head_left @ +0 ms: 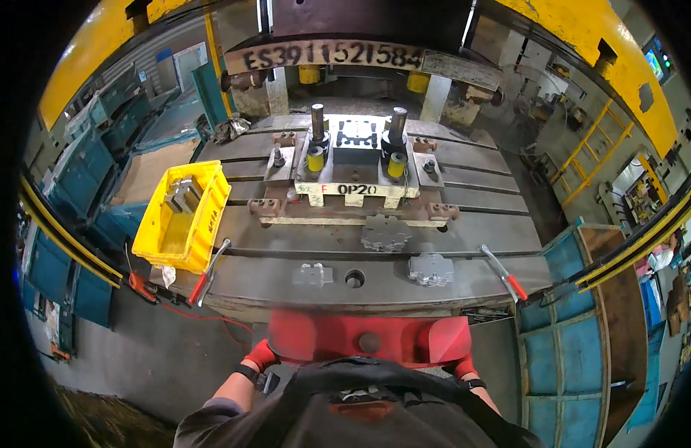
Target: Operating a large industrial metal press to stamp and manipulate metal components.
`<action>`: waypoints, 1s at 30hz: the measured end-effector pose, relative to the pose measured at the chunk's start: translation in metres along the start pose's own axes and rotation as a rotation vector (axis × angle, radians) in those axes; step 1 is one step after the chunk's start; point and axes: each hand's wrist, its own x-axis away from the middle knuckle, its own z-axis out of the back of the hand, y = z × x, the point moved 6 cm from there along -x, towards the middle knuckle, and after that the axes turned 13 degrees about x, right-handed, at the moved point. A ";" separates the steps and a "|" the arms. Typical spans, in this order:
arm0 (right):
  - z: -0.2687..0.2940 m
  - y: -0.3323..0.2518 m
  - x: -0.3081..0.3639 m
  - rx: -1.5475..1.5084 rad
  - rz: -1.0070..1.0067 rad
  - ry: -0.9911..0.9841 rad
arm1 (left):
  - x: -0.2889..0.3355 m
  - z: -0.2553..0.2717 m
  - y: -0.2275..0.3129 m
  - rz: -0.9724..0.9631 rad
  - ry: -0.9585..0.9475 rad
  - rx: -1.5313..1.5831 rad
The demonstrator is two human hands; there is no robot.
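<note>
The left hand (261, 355) and right hand (463, 366) are at opposite ends of the red console (323, 332), before the bed (484, 224), presumably clearing the die (355, 158). Finger state cannot be determined.

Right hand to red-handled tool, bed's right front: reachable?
Likely yes: the right hand is at the right end of the red console; nothing covers the red-handled tool, whose handle faces the front edge of the bed.
</note>
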 end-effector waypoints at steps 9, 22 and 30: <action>-0.024 0.034 -0.051 0.276 0.372 0.033 | -0.001 0.004 0.005 0.242 0.069 -0.004; -0.009 -0.007 -0.019 0.229 0.427 0.031 | 0.000 0.002 0.014 0.340 0.145 0.283; 0.007 -0.024 -0.005 0.014 0.427 -0.036 | 0.011 0.009 0.012 0.432 0.050 0.357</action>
